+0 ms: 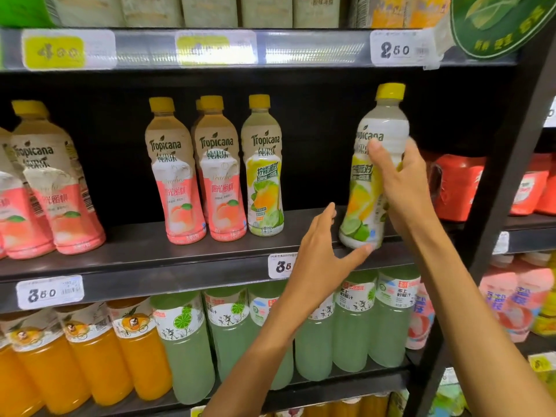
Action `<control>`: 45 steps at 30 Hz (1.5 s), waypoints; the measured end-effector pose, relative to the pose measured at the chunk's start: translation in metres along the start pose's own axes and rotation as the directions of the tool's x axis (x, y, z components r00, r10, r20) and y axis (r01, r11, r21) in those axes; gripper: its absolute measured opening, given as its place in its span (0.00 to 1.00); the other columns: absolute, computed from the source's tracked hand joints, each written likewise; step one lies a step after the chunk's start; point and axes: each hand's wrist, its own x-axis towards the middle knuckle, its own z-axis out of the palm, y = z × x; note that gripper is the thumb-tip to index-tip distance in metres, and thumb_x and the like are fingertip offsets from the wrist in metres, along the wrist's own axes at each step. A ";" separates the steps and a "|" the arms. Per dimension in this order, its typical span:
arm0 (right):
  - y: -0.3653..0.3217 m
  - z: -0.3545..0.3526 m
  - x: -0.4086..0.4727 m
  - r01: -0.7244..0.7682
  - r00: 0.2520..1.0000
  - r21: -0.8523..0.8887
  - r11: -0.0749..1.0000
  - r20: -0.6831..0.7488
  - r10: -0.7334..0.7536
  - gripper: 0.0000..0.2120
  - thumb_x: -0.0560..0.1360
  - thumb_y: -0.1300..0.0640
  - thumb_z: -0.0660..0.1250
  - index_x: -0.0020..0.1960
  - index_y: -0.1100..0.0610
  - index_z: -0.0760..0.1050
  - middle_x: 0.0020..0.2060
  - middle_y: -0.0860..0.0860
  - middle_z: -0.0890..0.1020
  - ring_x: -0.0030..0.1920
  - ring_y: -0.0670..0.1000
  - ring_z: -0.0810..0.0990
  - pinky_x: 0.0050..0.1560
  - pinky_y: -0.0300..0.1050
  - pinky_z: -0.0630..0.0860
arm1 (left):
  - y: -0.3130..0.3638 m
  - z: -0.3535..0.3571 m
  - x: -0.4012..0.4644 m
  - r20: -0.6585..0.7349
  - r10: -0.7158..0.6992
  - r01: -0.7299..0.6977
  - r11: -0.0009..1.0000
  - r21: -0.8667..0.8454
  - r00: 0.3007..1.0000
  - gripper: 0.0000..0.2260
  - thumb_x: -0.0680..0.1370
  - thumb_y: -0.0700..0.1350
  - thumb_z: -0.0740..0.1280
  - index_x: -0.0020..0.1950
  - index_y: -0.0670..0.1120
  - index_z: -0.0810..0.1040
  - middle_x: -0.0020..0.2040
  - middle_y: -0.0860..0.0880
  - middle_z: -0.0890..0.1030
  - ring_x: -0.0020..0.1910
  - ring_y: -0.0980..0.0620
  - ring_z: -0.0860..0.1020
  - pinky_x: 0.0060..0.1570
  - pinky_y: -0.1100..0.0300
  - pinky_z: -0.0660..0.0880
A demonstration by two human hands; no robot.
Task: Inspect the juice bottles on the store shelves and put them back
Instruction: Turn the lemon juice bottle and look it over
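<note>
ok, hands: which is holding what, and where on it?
Right hand grips the lemon-lime bottle round its middle. Left hand is open, thumb tip touching the bottle's base.

Two lemon-lime Tropicana bottles (pixel 264 167): one standing on the middle shelf (pixel 150 251), one held. At least five peach Tropicana bottles (pixel 176 176) on that shelf, more perhaps cut off at left. Below, four orange juice bottles (pixel 99 350) in front; about six pale green lime bottles (pixel 186 347). Two hands.
</note>
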 end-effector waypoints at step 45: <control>-0.047 0.062 -0.056 -0.795 0.604 0.418 0.440 0.609 0.513 0.26 0.78 0.40 0.57 0.61 0.63 0.72 0.44 0.57 0.79 0.43 0.52 0.80 0.48 0.47 0.79 | 0.045 -0.059 -0.100 0.301 -0.004 0.301 0.005 -0.954 0.954 0.29 0.63 0.51 0.79 0.56 0.33 0.79 0.45 0.34 0.81 0.40 0.40 0.82 0.38 0.49 0.80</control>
